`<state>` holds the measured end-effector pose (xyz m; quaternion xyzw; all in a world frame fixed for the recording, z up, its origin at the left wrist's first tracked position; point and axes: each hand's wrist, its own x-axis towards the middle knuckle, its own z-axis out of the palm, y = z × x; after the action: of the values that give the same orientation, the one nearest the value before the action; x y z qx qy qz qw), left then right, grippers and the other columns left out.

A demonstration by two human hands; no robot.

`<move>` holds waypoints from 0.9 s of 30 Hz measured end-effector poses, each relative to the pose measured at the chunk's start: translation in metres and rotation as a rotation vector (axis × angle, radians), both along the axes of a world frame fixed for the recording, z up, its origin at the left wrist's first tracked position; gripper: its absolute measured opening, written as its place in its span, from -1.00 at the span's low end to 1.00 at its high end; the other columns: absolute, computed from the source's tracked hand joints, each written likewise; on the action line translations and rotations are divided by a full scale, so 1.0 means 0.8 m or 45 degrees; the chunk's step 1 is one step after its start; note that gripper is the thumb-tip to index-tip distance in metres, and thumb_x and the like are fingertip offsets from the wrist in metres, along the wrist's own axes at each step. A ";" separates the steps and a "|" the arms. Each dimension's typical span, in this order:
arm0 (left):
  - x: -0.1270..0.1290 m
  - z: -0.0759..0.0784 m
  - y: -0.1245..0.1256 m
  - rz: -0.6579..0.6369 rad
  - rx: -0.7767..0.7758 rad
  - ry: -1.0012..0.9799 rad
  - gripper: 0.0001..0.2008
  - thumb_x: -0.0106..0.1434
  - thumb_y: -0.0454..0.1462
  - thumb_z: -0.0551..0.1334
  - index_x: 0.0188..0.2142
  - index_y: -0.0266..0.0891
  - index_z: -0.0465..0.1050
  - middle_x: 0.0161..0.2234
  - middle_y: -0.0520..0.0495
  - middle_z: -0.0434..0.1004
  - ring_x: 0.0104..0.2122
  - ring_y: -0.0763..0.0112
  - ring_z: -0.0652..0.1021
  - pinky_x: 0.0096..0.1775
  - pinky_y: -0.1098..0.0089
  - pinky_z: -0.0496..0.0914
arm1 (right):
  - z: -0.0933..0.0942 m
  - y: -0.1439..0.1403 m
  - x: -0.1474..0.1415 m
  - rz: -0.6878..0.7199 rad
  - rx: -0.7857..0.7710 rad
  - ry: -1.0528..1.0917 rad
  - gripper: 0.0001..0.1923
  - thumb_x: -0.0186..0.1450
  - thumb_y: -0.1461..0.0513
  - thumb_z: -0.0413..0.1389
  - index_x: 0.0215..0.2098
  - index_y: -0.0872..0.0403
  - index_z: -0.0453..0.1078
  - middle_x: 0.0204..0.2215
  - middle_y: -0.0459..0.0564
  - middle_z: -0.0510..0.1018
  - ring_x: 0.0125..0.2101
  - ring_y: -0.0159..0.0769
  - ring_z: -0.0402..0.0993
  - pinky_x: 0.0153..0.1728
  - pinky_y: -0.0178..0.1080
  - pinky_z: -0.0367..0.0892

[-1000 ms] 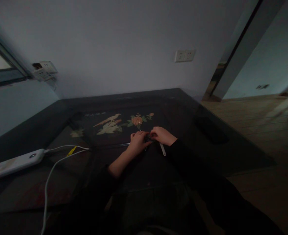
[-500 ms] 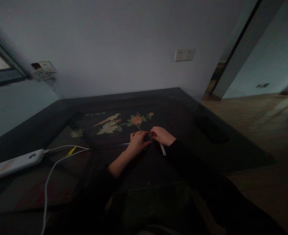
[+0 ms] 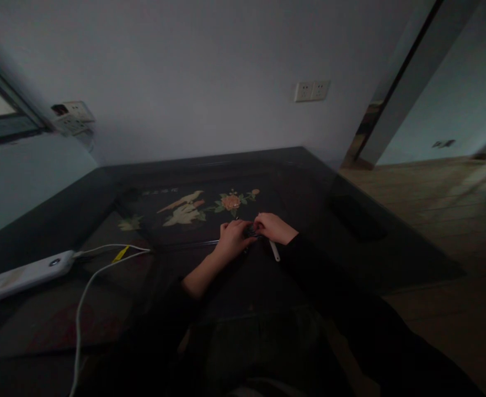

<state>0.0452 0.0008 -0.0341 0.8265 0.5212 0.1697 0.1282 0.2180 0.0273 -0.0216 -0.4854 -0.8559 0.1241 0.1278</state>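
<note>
While your left hand [image 3: 233, 238] and right hand [image 3: 273, 227] pinch one small dark object [image 3: 250, 231] mid-tabletop [image 3: 350, 242], dim light could cost your grip; the white pen-like stick [image 3: 274, 251] might roll.

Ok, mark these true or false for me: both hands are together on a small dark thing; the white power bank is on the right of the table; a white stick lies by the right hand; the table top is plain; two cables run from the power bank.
1. Both hands, left hand and right hand, meet on a small dark thing. True.
2. The power bank is on the right. False: it lies at the left of the table.
3. A white stick lies by the right hand. True.
4. The table top is plain. False: it bears a flower picture.
5. Two white cables run from the power bank. True.
</note>
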 end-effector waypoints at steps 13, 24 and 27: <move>0.001 0.002 -0.001 0.009 0.002 0.010 -0.62 0.22 -0.15 0.27 0.03 -0.12 0.40 0.02 -0.12 0.51 0.06 0.17 0.42 0.05 0.12 0.14 | -0.004 0.002 0.002 -0.048 -0.001 0.098 -0.87 0.16 0.42 0.17 -0.34 0.14 0.52 -0.43 -0.04 0.49 -0.39 -0.38 0.36 -0.35 -0.35 0.12; 0.000 -0.003 0.002 -0.007 0.012 -0.006 -0.59 0.20 -0.15 0.29 0.04 -0.11 0.39 0.03 -0.10 0.49 0.07 0.16 0.42 0.06 0.11 0.15 | -0.009 0.004 0.001 -0.073 0.054 0.084 -0.94 0.19 0.35 0.21 -0.36 0.13 0.54 -0.43 -0.03 0.48 -0.39 -0.37 0.34 -0.37 -0.34 0.09; 0.000 -0.001 0.002 -0.017 0.007 -0.017 -0.60 0.20 -0.16 0.28 0.04 -0.12 0.38 0.04 -0.10 0.48 0.07 0.18 0.41 0.06 0.12 0.15 | -0.010 0.005 0.001 -0.078 0.048 0.099 -0.95 0.19 0.33 0.22 -0.37 0.14 0.54 -0.43 -0.03 0.47 -0.40 -0.38 0.34 -0.37 -0.34 0.09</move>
<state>0.0455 0.0021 -0.0351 0.8291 0.5145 0.1758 0.1305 0.2189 0.0313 -0.0293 -0.5037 -0.8373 0.1228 0.1737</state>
